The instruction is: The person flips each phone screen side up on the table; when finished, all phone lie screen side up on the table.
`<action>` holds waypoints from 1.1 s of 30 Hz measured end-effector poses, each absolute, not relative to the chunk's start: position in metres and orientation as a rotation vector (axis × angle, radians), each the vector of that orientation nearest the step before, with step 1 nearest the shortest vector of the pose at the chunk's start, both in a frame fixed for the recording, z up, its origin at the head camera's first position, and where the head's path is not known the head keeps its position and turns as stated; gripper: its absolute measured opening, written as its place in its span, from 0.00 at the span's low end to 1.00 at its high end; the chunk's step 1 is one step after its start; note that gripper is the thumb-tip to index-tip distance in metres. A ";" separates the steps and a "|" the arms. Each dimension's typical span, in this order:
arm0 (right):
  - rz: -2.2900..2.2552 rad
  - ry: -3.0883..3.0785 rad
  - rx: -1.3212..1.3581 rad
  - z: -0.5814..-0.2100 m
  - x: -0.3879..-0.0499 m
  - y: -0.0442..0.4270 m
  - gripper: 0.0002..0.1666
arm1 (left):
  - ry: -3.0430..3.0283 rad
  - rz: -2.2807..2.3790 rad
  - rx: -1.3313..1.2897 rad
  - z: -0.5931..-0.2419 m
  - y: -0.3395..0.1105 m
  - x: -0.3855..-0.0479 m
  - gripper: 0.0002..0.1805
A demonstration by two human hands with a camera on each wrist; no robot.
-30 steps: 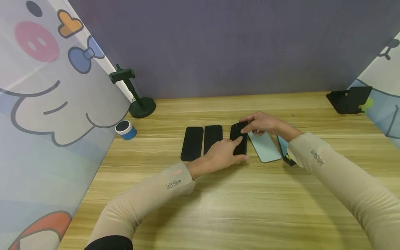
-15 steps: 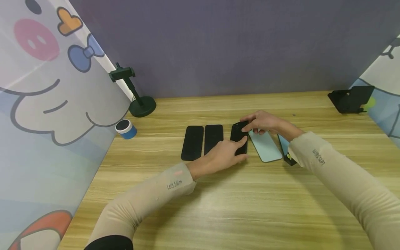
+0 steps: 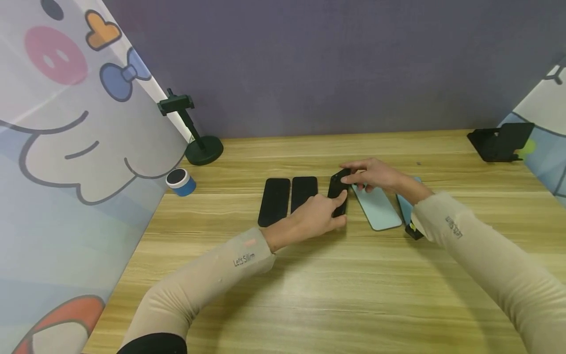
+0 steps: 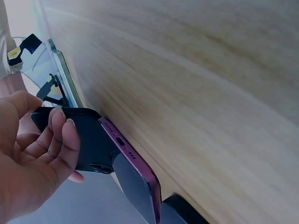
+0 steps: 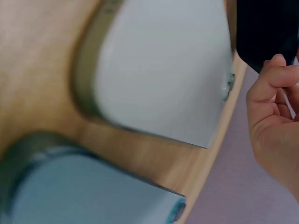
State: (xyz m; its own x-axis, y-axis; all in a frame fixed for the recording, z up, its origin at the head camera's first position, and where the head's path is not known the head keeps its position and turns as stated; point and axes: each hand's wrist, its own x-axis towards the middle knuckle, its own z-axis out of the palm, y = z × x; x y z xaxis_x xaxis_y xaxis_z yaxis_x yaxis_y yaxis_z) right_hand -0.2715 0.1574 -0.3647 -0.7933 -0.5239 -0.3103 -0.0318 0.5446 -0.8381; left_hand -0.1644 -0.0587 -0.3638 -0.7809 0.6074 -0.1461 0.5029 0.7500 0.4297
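Observation:
A black phone (image 3: 335, 189) with a camera block at its far end is tilted up on one long edge between the two hands. My left hand (image 3: 316, 215) holds its near part between forefinger and thumb, the other fingers curled in the left wrist view. At the far end my right hand (image 3: 372, 174) pinches the phone's corner and side. Left of it two dark-screened phones lie flat, the outer phone (image 3: 274, 201) and the inner phone (image 3: 303, 189); a purple edge shows on a phone (image 4: 133, 158) in the left wrist view.
A pale mint phone (image 3: 378, 209) and a blue phone (image 3: 405, 209), partly under the right forearm, lie to the right. A dark green stand (image 3: 203, 150) and a blue-white jar (image 3: 181, 183) stand at left. A black folding stand (image 3: 501, 142) sits back right, near the grey partition (image 3: 331, 69).
The black phone has tilted further, its right edge rising, so its back looks narrower. Both hands stay on it and have shifted only slightly.

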 end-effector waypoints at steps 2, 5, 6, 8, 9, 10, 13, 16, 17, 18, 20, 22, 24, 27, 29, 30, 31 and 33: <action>-1.235 2.241 -0.460 -0.369 -0.271 0.158 0.42 | 2.683 0.535 0.864 -0.364 -0.059 -0.164 0.37; -1.271 2.238 -0.477 -0.373 -0.271 0.159 0.42 | 2.692 0.539 0.858 -0.363 -0.060 -0.164 0.37; -1.277 2.239 -0.485 -0.374 -0.271 0.160 0.42 | 2.697 0.537 0.861 -0.363 -0.060 -0.164 0.37; -1.288 2.237 -0.498 -0.375 -0.271 0.160 0.42 | 2.703 0.525 0.862 -0.362 -0.061 -0.164 0.37; -1.294 2.235 -0.499 -0.376 -0.271 0.160 0.42 | 2.710 0.514 0.870 -0.361 -0.061 -0.164 0.36; -1.300 2.232 -0.502 -0.376 -0.271 0.160 0.42 | 2.716 0.499 0.876 -0.360 -0.062 -0.164 0.36; -1.324 2.221 -0.505 -0.375 -0.271 0.159 0.42 | 2.743 0.448 0.910 -0.357 -0.063 -0.165 0.35; -1.354 2.213 -0.494 -0.373 -0.271 0.157 0.41 | 2.769 0.426 0.941 -0.354 -0.066 -0.166 0.34; -1.355 2.215 -0.497 -0.373 -0.271 0.156 0.41 | 2.775 0.428 0.943 -0.354 -0.068 -0.167 0.34; -1.360 2.214 -0.490 -0.372 -0.271 0.156 0.41 | 2.776 0.437 0.937 -0.353 -0.070 -0.167 0.33; -1.361 2.222 -0.477 -0.371 -0.270 0.156 0.42 | 2.775 0.470 0.920 -0.353 -0.074 -0.169 0.33; -1.358 2.230 -0.470 -0.369 -0.270 0.157 0.42 | 2.758 0.521 0.877 -0.354 -0.079 -0.171 0.32; -1.354 2.234 -0.465 -0.368 -0.269 0.158 0.42 | 2.732 0.587 0.834 -0.356 -0.085 -0.173 0.32; -1.356 2.234 -0.473 -0.367 -0.268 0.161 0.41 | 2.699 0.694 0.785 -0.359 -0.093 -0.176 0.31; -1.361 2.226 -0.472 -0.367 -0.268 0.162 0.41 | 2.681 0.778 0.773 -0.362 -0.099 -0.177 0.31; -1.361 2.219 -0.468 -0.367 -0.268 0.162 0.41 | 2.674 0.818 0.764 -0.363 -0.101 -0.177 0.31; -1.361 2.212 -0.463 -0.367 -0.267 0.163 0.41 | 2.670 0.855 0.761 -0.365 -0.103 -0.178 0.31; -1.342 2.197 -0.460 -0.367 -0.265 0.165 0.42 | 2.651 0.947 0.728 -0.371 -0.107 -0.178 0.31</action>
